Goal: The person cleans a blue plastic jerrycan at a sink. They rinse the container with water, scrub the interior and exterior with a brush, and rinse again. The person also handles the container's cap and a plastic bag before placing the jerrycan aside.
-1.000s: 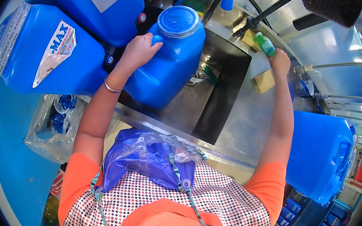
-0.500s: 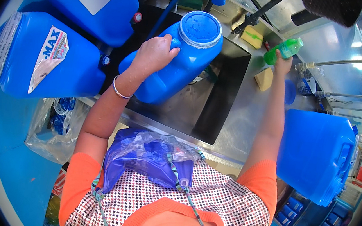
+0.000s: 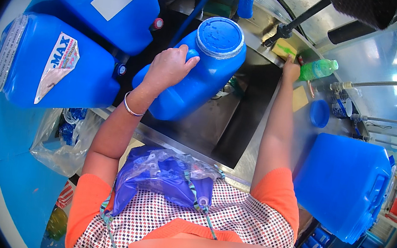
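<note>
A large blue plastic jug (image 3: 198,80) with a round blue lid stands tilted over the dark sink basin (image 3: 237,128). My left hand (image 3: 173,65), a bangle at its wrist, is closed round the jug's handle. At the back right rim, my right hand (image 3: 291,72) has its fingertips on a yellow sponge (image 3: 285,50) streaked with green liquid, and seems to pinch its near edge. Close to that hand a clear bottle of green liquid (image 3: 318,70) lies tilted on the steel. Another yellow sponge (image 3: 300,99) lies just nearer, partly behind my right forearm.
Two big blue containers (image 3: 64,66) crowd the left side, and another blue container (image 3: 342,182) is at the right. A round blue cap (image 3: 319,113) lies on the steel counter. Pipes and a black tap (image 3: 285,31) run along the back. A clear plastic bag (image 3: 60,153) hangs at left.
My right hand has let go of the green bottle and moved left to the streaked sponge. The left hand still holds the jug's handle. The whole view has shifted slightly.
</note>
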Motion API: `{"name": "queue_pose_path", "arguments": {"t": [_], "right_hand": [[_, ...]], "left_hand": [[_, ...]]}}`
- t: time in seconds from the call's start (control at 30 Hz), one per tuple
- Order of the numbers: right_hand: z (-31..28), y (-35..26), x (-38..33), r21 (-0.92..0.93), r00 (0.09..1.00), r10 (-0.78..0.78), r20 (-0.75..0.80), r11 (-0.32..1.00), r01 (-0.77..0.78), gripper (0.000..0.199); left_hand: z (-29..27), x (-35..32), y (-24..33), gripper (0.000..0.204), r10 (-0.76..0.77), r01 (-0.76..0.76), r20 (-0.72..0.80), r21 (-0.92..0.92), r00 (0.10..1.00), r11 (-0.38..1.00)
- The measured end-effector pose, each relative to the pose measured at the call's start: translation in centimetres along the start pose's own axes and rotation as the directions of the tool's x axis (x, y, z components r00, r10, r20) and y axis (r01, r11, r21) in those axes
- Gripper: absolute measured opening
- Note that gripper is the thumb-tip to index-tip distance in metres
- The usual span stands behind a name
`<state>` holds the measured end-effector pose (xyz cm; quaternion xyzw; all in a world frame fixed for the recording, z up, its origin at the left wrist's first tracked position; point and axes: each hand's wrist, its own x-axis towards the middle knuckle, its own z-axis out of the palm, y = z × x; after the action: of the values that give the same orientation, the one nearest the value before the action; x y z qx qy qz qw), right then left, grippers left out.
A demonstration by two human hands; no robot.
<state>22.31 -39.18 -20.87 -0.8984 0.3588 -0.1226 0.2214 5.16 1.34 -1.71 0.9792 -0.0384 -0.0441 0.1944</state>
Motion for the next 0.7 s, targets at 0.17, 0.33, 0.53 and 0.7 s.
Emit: {"name": "queue_pose_path", "arguments": {"t": [0.17, 0.33, 0.53, 0.7], "right_hand": [[-0.4, -0.4, 1.4, 0.266, 0.939, 0.105, 0.327, 0.943, -0.198, 0.046], [-7.3, -2.6, -10.7, 0.893, 0.876, -0.177, 0.449, 0.055, -0.447, 0.03], [-12.4, -8.7, -28.0, 0.603, 0.295, -0.935, -0.199, 0.121, 0.789, 0.032], [-14.8, -8.7, -29.6, 0.496, 0.018, -0.961, 0.274, 0.157, 0.854, 0.045]], "left_hand": [[0.0, 0.7, -1.1, 0.059, -0.031, 0.033, 0.016, -0.125, 0.999, 0.992], [-0.7, 1.9, -2.6, 0.064, -0.101, 0.106, 0.035, -0.232, 0.994, 0.967], [1.9, 4.9, -2.2, 0.06, -0.11, 0.129, 0.095, -0.229, 0.989, 0.965], [3.4, 5.9, -3.5, 0.033, 0.144, -0.154, 0.155, 0.059, 0.977, 0.986]]}}
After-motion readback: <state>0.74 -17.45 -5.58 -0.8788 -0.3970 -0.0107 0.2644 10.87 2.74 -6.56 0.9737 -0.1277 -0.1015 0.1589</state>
